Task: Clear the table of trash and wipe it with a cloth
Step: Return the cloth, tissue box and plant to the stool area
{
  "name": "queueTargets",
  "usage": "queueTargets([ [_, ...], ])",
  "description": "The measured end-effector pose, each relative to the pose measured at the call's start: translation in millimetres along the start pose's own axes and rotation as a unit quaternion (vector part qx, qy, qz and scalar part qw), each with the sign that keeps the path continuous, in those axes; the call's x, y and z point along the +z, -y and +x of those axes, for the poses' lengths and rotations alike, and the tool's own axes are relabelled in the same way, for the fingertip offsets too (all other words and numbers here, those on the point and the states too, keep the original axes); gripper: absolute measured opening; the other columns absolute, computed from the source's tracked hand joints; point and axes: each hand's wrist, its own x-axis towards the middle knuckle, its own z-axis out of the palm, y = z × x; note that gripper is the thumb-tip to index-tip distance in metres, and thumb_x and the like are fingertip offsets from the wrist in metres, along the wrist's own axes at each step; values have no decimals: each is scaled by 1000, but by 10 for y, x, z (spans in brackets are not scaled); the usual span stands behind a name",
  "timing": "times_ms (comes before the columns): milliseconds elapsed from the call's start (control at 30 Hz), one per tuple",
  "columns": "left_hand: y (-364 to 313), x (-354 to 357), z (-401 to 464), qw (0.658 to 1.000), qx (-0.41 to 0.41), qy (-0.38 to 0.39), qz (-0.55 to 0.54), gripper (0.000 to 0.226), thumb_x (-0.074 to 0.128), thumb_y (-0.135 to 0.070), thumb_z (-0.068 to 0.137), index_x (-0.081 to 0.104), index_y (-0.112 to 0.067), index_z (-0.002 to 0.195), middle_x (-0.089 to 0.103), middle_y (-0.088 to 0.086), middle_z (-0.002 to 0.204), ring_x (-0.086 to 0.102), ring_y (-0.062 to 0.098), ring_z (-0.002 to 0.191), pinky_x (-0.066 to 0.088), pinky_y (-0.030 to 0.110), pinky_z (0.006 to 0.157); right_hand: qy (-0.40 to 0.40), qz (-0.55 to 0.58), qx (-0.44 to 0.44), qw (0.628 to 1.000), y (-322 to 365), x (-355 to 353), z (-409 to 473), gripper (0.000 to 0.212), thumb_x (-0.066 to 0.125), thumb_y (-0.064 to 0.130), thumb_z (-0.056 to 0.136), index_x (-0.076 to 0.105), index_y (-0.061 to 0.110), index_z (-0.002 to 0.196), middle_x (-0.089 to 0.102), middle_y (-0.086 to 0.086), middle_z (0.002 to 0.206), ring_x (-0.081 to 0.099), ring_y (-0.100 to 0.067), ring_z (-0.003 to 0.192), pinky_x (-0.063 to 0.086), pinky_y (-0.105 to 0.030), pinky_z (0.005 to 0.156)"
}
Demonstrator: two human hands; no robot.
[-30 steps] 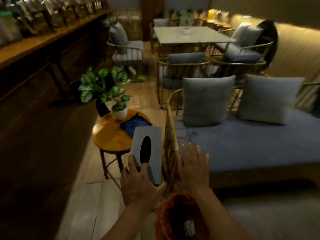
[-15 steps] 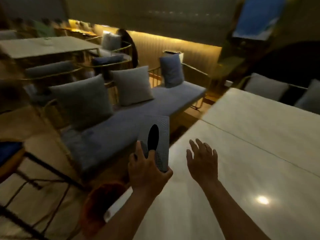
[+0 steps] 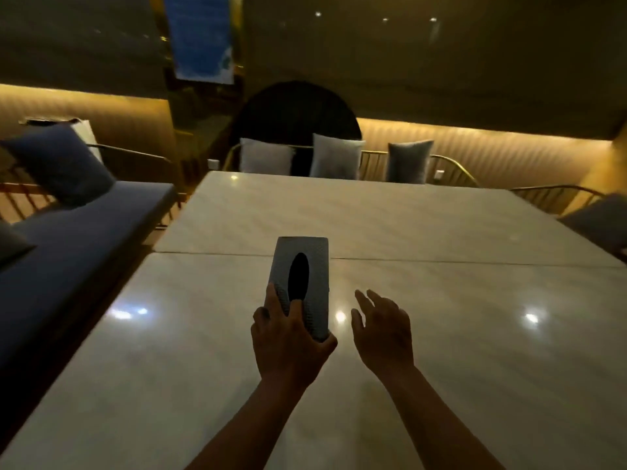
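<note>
Fingers [image 3: 296, 308] of the left hand [image 3: 288, 344] grip the near end of a grey tissue box [image 3: 303, 281], held above the pale bench [image 3: 441, 300]. The right hand [image 3: 383, 329] hovers just beside it, fingers apart, holding nothing. No writing on the box is readable.

Dim room — amber strip-lit wall [image 3: 475, 147], blue sofa [image 3: 68, 252], grey cushions [image 3: 336, 157] behind.

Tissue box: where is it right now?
In the head view, the tissue box sits centre frame, gripped by the left hand above the pale table, beside the right hand.
</note>
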Motion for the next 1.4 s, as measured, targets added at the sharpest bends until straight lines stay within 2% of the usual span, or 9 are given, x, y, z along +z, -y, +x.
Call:
queueTargets([
  [133,-578,298,-59,999,36,24,-14,76,59,-74,62,52,-27,121,20,11,157,42,34,118,48,40,92,25,0,53,998,-650,-108,-38,45,43,39,99,49,28,142,52,-2,144,49,-26,130,40,-50,107],
  [233,-935,550,-63,998,45,26,-17,76,59,-75,61,54,-27,121,22,12,156,44,34,116,49,40,90,16,8,59,998,-1054,-71,30,47,43,40,96,52,26,139,57,-4,138,55,-29,124,46,-51,100],
  [433,-1761,1156,224,1000,-3,22,-9,77,61,-74,62,54,-25,121,21,14,156,44,35,117,48,42,91,20,19,40,999,-1954,127,603,43,60,33,93,57,24,135,61,-6,133,58,-28,118,50,-51,95],
  [700,-2556,1991,824,996,-75,41,26,81,55,-75,64,50,-24,126,21,15,154,43,35,117,45,40,90,130,25,6,991,-3045,582,1405,47,45,37,100,42,30,147,43,0,151,42,-22,135,37,-42,108],
  [833,-2715,2464,1210,996,-64,42,43,78,58,-72,63,51,-23,123,22,17,154,43,37,117,45,42,90,163,30,-7,986,-3235,959,1808,47,44,36,100,42,30,146,42,0,152,40,-22,135,38,-42,107],
  [1000,-2775,3062,1676,996,-55,49,54,77,60,-72,64,50,-22,121,23,18,152,42,37,118,44,43,92,208,18,24,978,-3404,1420,2180,47,39,37,102,35,35,149,33,4,157,32,-21,141,34,-41,111],
  [1133,-2783,3413,1932,995,-67,61,51,80,62,-72,66,48,-23,128,21,19,153,39,39,123,42,45,96,234,6,42,971,-3491,1707,2390,48,38,38,102,33,35,150,30,4,158,30,-21,142,33,-40,111],
  [1300,-2726,3667,2083,991,-71,99,61,91,62,-73,72,35,-25,144,13,19,156,35,38,128,38,45,102,271,5,50,961,-3517,1930,2463,47,37,38,103,33,34,150,28,3,159,29,-23,142,36,-40,109],
  [1400,-2655,3743,2074,991,-68,95,57,96,61,-75,73,33,-25,149,11,20,158,33,40,130,39,47,103,283,3,54,958,-3531,1972,2414,45,36,37,104,36,33,149,30,2,158,32,-24,141,38,-41,108],
])
